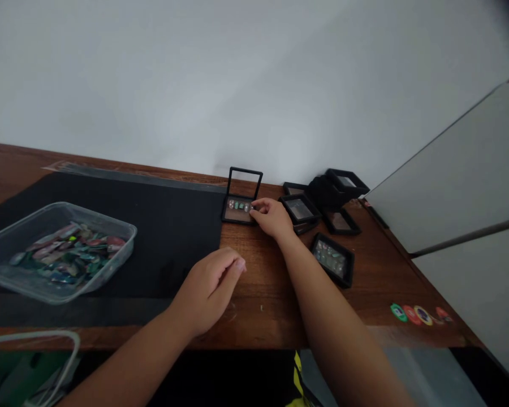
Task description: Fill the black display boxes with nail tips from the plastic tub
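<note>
A black-framed display case (238, 215) stands open on the wooden table, its clear lid raised against the wall side. Small polished stones (236, 206) in pink, green and pale tones lie in a row across its base. My right hand (272, 217) reaches over the case's right edge, thumb and forefinger pinched round a small stone at the right end of the row. Nearer to me, my left hand (212, 288) hovers closed by the black mat's edge. Its curled fingers hide whatever may be inside.
To the left, a clear plastic tub (129, 240) of mixed stones stands on the black mat (165, 226). Several black cases (300, 209) are piled at right, near a filled case (333, 259). Coloured round chips (423, 315) lie by the right edge. A white cable (34, 334) crosses the front left.
</note>
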Motion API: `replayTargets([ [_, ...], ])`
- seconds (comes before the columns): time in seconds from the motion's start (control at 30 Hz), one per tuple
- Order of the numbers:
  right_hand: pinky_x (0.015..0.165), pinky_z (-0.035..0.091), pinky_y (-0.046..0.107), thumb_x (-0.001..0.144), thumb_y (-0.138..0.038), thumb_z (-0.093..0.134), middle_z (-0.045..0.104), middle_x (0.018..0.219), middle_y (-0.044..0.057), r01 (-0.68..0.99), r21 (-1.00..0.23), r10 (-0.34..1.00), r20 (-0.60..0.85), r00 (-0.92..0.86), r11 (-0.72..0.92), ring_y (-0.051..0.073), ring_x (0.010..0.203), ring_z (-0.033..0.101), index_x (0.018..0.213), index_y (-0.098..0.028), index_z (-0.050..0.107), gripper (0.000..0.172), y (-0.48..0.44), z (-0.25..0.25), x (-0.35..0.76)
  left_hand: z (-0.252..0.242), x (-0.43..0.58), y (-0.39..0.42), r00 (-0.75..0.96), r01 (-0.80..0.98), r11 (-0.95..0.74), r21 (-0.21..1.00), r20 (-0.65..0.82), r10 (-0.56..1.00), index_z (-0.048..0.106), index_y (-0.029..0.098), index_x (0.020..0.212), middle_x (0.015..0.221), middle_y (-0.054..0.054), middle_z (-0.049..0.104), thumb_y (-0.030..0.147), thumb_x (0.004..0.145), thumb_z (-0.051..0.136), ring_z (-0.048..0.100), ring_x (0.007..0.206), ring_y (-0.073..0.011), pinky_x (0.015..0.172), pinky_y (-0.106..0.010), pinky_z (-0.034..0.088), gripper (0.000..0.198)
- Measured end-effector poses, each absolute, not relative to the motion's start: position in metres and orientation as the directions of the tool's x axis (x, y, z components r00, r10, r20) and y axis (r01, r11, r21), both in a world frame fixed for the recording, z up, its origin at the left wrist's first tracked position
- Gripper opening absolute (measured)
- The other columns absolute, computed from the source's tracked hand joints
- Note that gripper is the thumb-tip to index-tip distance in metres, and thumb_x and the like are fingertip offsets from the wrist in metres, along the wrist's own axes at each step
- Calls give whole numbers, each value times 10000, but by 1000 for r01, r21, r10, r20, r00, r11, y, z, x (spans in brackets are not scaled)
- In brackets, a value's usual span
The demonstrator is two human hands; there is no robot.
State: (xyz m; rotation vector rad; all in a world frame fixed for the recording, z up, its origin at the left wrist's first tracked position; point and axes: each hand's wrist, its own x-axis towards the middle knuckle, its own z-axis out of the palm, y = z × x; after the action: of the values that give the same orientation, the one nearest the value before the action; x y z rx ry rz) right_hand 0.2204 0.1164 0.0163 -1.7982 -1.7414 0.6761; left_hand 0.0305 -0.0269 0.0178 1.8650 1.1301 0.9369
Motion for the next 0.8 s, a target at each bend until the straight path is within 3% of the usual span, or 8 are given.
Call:
replayTargets([
  [0.3,589,403,253,851,-345,718,735,826,-8,742,-671,999,11,36,-19,151,715,650,1078,-244,769,253,117,17,221,15,31,-27,371,405,-364,839,213,904,587,215,886,899,-1,637,290,1085,379,584,877,-167,816,-338,431,297],
  [0.63,642,392,276,836,-361,726,716,843,-2,788,-616,997,44,67,-26,166,768,633,784,-219,652,168,112,22,218,17,32,-27,402,459,-376,805,189,896,575,209,862,872,-8,627,326,1087,369,573,840,-181,789,-361,422,327],
  [0.8,624,374,275,861,-351,702,710,824,-8,803,-596,998,36,48,-18,165,763,632,786,-227,647,155,109,25,216,19,35,-26,424,496,-389,776,175,889,586,211,875,890,-15,642,330,1085,376,588,867,-191,822,-373,430,319],
])
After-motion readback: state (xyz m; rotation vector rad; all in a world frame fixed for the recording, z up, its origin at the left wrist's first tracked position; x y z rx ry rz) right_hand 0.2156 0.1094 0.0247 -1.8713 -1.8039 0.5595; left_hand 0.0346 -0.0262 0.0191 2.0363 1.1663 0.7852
